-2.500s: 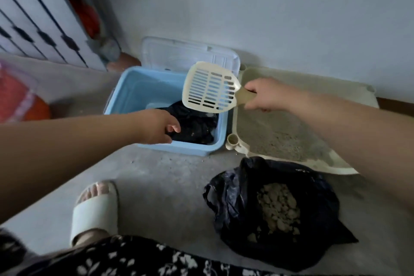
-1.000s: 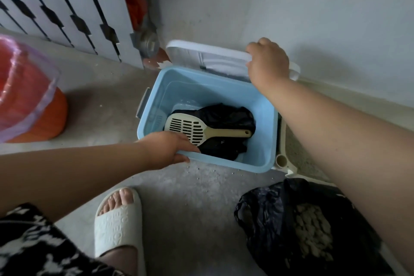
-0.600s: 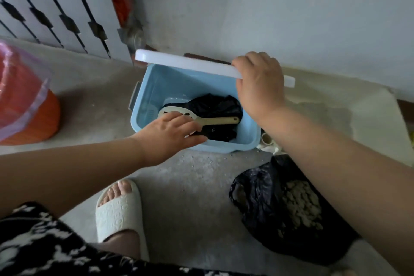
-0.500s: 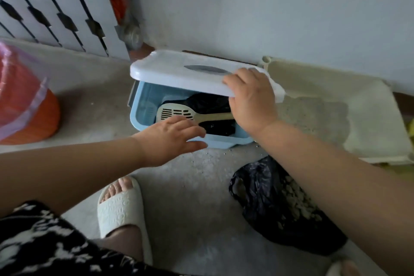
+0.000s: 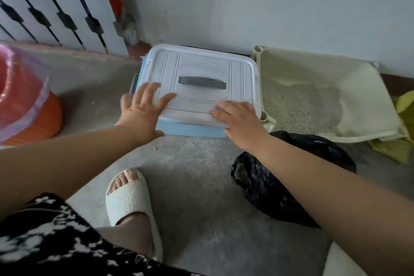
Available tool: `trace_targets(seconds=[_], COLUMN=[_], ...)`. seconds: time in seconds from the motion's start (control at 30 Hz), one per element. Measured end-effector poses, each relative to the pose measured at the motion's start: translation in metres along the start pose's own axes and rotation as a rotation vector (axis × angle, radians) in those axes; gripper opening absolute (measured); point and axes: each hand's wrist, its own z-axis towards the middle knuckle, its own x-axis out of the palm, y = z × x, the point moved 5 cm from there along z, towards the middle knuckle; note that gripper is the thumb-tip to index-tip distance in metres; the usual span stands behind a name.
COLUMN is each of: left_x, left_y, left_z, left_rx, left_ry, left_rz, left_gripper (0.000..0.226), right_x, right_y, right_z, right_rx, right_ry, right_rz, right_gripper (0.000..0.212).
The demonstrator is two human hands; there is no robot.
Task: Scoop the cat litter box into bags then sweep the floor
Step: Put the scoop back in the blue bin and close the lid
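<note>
A blue storage box (image 5: 190,130) stands against the wall with its white lid (image 5: 201,78) down over it; the lid has a grey handle (image 5: 201,82). My left hand (image 5: 143,112) lies flat with fingers spread on the lid's front left corner. My right hand (image 5: 239,119) presses flat on the lid's front right edge. The scoop is hidden inside the box. To the right sits the cream litter box (image 5: 358,105) with grey litter (image 5: 300,105) in it. A black bag (image 5: 268,186) lies on the floor under my right forearm.
An orange tub under pink plastic (image 5: 24,101) stands at the left. A white slatted gate (image 5: 56,6) is at the back left. My foot in a white slipper (image 5: 130,204) rests on the concrete floor, where litter grains are scattered. A yellow cloth (image 5: 401,127) lies at the right edge.
The scoop went into the blue box. My right hand swung the lid down until it lies on the box. My left hand moved from the box's front rim onto the lid.
</note>
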Motion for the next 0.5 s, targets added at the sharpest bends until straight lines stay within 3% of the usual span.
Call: trace_targets(seconds=[0.17, 0.5], left_x=[0.018, 0.015], left_y=[0.027, 0.033], left_z=[-0.002, -0.004], left_rx=[-0.038, -0.140], left_ry=[0.098, 0.068], left_rz=[-0.110, -0.291], left_gripper=[0.082, 0.080], right_x=[0.005, 0.011], right_y=[-0.023, -0.020], right_z=[-0.014, -0.005], right_rx=[0.205, 0.155], right_ry=[0.155, 0.207], right_rz=[-0.066, -0.077], right_gripper=[0.062, 0.063])
